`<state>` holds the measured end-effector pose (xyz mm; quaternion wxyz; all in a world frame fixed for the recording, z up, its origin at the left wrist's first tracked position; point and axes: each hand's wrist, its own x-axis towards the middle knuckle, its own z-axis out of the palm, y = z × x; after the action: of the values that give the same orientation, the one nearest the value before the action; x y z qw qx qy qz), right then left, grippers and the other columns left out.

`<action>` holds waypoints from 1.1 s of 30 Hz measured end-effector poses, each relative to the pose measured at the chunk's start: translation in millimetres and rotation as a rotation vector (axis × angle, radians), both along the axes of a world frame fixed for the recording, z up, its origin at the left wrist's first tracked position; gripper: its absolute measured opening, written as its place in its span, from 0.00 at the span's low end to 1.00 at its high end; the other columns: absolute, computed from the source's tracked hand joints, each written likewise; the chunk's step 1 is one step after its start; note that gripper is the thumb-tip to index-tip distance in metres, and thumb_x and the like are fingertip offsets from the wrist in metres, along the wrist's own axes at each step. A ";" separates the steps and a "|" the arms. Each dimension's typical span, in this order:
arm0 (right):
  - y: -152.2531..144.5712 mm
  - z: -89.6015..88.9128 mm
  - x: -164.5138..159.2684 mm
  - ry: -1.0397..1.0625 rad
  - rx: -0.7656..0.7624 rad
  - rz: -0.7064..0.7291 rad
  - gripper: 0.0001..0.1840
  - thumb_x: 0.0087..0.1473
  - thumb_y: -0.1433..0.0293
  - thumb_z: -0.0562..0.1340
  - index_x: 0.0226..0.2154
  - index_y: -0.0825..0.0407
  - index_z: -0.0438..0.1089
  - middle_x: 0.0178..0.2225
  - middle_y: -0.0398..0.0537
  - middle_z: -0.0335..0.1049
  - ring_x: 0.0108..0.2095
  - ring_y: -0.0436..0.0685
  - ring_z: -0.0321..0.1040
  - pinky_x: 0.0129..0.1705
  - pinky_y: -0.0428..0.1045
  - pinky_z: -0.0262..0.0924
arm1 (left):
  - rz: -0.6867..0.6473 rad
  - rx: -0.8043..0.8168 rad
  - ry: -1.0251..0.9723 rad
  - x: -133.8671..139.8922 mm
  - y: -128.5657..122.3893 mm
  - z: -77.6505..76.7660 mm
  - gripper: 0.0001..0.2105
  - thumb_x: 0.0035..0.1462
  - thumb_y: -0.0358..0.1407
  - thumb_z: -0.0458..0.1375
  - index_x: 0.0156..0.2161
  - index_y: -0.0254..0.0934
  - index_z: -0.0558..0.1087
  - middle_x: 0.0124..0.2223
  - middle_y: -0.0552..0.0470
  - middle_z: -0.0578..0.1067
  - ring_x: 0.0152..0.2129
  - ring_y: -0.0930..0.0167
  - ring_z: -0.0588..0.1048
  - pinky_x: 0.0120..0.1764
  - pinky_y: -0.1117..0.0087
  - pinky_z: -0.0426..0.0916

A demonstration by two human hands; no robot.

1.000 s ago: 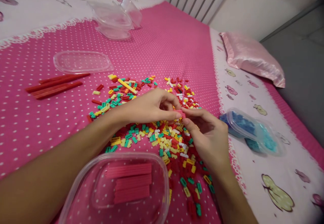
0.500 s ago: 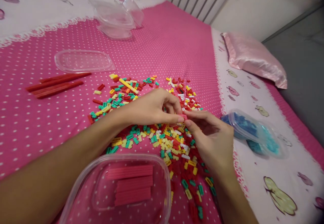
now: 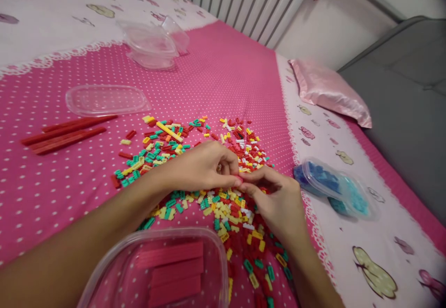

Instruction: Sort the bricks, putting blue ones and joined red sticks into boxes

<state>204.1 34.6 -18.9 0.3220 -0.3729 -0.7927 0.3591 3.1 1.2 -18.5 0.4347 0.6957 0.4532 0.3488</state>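
My left hand (image 3: 212, 168) and my right hand (image 3: 275, 196) meet above a spread of small building bricks (image 3: 223, 212) in red, yellow, green and white. Between their pinched fingertips is a small pinkish-red building brick (image 3: 240, 178), mostly covered by the fingers. Both hands are closed on it, thumb against forefinger. In front of me a clear plastic container (image 3: 223, 257) holds joined pink-red brick bars (image 3: 177, 271). Long red brick sticks (image 3: 66, 134) lie to the left, and a yellow stick (image 3: 169, 131) rests among the loose bricks.
A clear lid (image 3: 108, 100) lies at the left on the pink dotted bedding. Farther back are stacked clear containers (image 3: 149, 38). At the right, clear tubs (image 3: 324, 180) contain blue and turquoise bricks. A pink pillow (image 3: 329, 92) sits near the grey headboard (image 3: 404, 99).
The view has shifted, so most things appear lower and farther left. My hands stay together on the small brick, which is now more covered by the fingers.
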 end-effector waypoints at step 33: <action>-60.4 7.9 12.2 -0.443 0.746 0.570 0.07 0.52 0.65 0.67 0.36 0.47 0.74 0.46 0.57 0.66 0.42 0.65 0.65 0.38 0.60 0.65 | 0.386 0.410 0.368 -2.3 5.1 -16.3 0.11 0.64 0.28 0.51 0.36 0.34 0.77 0.35 0.49 0.79 0.32 0.70 0.75 0.37 0.68 0.63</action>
<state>216.3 -25.8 -11.0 0.1468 -0.0689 -0.9860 0.0378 0.8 6.3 -34.8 0.1225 0.7215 0.5678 0.3769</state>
